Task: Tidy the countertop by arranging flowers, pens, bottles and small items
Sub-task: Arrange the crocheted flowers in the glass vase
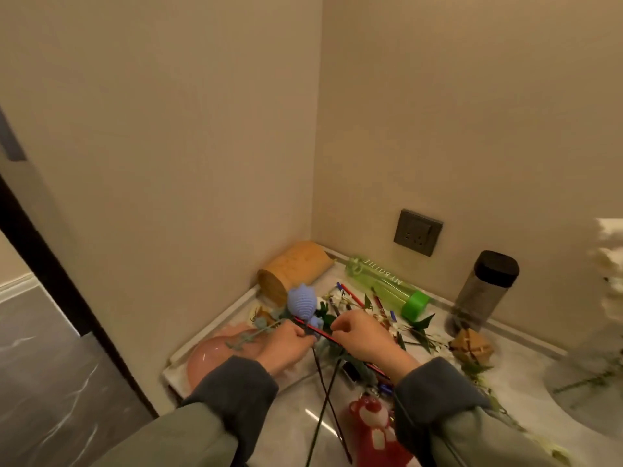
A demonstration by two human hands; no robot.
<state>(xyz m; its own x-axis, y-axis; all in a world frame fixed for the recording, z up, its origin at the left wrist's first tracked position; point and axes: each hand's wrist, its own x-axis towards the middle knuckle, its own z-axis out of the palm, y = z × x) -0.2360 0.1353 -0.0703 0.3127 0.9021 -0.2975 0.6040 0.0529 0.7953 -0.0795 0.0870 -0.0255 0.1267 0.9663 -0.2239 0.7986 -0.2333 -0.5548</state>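
Observation:
My left hand [286, 345] grips the stems of a blue crocheted flower [302, 302] and a grey-green sprig [251, 333], whose long dark stems [325, 399] hang down toward me. A red pen [317, 331] lies across between both hands. My right hand [362, 335] has its fingers curled and pinches at that pen or the stems beside it. Behind the hands, several pens [350, 294] and white flower sprigs [421, 335] lie scattered on the marble countertop [290, 419]. A green bottle [387, 286] lies on its side against the back wall.
A tan cylinder [290, 271] lies in the corner. A pink dish [215, 357] sits at the left edge. A dark lidded tumbler [482, 291] stands at the right, a small wooden puzzle [470, 347] beside it. A red bear toy [371, 429] stands near me. A glass vase [603, 348] is at far right.

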